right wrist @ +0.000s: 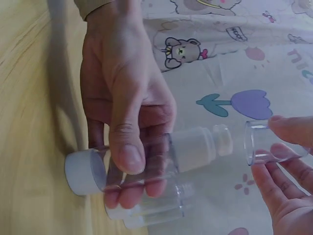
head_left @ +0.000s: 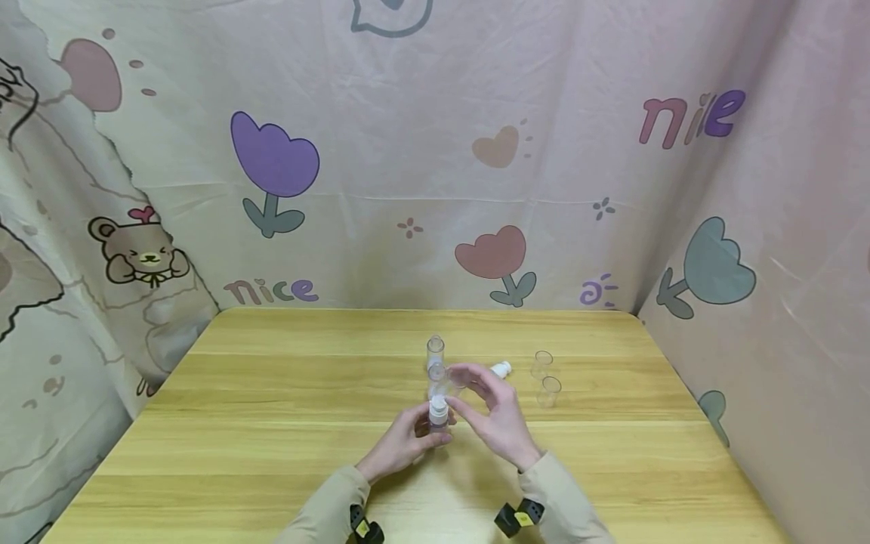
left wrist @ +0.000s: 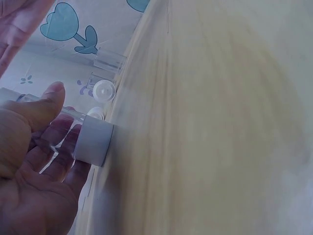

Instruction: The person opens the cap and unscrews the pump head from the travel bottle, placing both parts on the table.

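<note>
My left hand (head_left: 402, 444) grips a small clear pump bottle (right wrist: 152, 155), its thumb on one side and fingers round the other. The bottle stands upright, with a white base (left wrist: 94, 141) at the bottom and a white pump top (head_left: 438, 408) uppermost. Between the thumb and fingers of my right hand (head_left: 499, 415) is a clear cap (right wrist: 255, 143), pinched by its sides. Its open rim faces the pump top, with a short gap between them in the right wrist view.
Just behind the hands stand two more clear bottles (head_left: 436, 349). A white pump top (head_left: 501, 369) lies on the wooden table (head_left: 285, 423) to their right. Further right are two clear caps (head_left: 549, 391). A printed curtain (head_left: 381, 151) encloses the table's back and sides.
</note>
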Available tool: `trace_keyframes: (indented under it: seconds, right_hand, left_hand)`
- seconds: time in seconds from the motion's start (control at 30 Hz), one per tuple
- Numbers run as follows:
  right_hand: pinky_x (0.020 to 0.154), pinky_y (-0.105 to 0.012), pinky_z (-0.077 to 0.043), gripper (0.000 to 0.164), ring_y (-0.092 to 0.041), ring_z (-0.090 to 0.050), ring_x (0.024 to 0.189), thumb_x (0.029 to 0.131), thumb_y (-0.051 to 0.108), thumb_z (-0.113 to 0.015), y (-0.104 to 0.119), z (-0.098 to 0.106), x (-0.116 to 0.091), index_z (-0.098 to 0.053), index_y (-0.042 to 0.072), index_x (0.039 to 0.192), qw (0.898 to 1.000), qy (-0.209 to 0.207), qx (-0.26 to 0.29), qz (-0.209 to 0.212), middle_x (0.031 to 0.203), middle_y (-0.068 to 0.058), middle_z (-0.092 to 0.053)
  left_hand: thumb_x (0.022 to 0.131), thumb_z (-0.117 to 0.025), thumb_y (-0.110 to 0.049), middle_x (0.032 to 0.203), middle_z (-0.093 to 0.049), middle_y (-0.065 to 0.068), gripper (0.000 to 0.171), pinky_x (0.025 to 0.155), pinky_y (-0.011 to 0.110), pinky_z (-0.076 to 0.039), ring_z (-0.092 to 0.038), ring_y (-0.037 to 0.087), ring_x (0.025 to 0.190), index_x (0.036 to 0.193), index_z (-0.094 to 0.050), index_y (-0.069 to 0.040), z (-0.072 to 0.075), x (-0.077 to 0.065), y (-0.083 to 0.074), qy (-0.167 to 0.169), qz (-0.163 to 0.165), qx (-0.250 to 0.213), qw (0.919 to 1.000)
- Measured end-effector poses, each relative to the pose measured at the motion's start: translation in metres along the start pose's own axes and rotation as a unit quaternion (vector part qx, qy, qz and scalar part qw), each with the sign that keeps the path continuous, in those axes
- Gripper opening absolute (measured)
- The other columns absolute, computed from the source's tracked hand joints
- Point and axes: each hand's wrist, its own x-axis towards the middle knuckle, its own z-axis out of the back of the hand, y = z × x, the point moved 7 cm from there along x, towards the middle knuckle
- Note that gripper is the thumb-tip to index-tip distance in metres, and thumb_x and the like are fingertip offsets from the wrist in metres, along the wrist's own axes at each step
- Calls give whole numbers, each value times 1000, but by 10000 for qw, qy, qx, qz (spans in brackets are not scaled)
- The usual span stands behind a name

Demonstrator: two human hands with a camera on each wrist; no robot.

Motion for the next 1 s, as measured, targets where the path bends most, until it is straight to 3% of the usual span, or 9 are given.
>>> trace_keyframes:
  seconds: [0.2,0.43,0.67,1.0]
  right_hand:
    - [96,-25,-46,44,-16,-57,105,75,-3,-66,-9,15,-5,-50,2,116,9997,-218,-101,90,113,-16,-57]
    - [93,-28,-48,43,-28,-57,100,72,-11,-65,12,38,-11,-50,-9,112,9979,-456,-465,61,107,-22,-58]
    - [92,-23,-48,47,-23,-58,100,70,-8,-68,-19,72,-31,-52,-3,114,9947,-617,-818,96,107,-22,-58]
    - [87,-16,-49,44,-7,-59,98,70,10,-73,-48,112,-58,-57,8,111,9777,-649,-1835,-786,108,-10,-62]
  left_hand:
    - [80,-62,-6,109,-59,24,35,92,27,-48,-55,40,104,111,-51,6,0,0,0,-45,-36,13,10000]
    - [80,-63,-7,109,-59,23,34,95,30,-46,-55,39,105,109,-52,5,0,1,1,-44,-19,8,10000]
    - [80,-63,-9,109,-59,23,34,95,30,-46,-55,37,106,109,-52,4,1,1,2,-56,48,19,10000]
    - [80,-63,-8,109,-59,22,35,95,31,-46,-55,36,105,110,-52,5,1,0,0,-90,-27,43,9999]
